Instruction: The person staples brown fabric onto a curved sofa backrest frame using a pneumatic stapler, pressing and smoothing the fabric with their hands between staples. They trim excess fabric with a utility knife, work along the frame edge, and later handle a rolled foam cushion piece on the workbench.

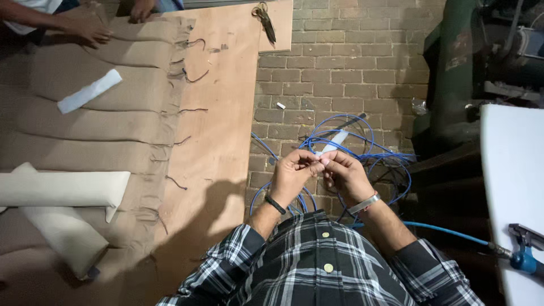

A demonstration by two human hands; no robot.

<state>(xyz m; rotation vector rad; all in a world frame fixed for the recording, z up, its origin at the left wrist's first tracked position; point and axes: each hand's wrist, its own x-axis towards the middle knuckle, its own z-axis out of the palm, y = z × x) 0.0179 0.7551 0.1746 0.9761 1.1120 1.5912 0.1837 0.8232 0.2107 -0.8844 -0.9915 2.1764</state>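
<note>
From the head view, my left hand (pixel 293 171) and my right hand (pixel 344 174) meet in front of my chest, above the brick floor (pixel 340 68). The fingertips of both hands are pinched shut on 1 small pale strip (pixel 319 161), which is held between them at the point where the 2 hands touch. The piece is short, whitish and mostly hidden by my fingers, so I cannot tell its exact shape. I judge the work on it to be midway: it is in hand and not set anywhere. Below my hands a blue hose (pixel 362 150) lies coiled on the floor. Left of me a plywood board (pixel 221 113) carries brown padded fabric (pixel 102 119); at its far end another person's hand (pixel 90 33) presses the fabric.
</note>
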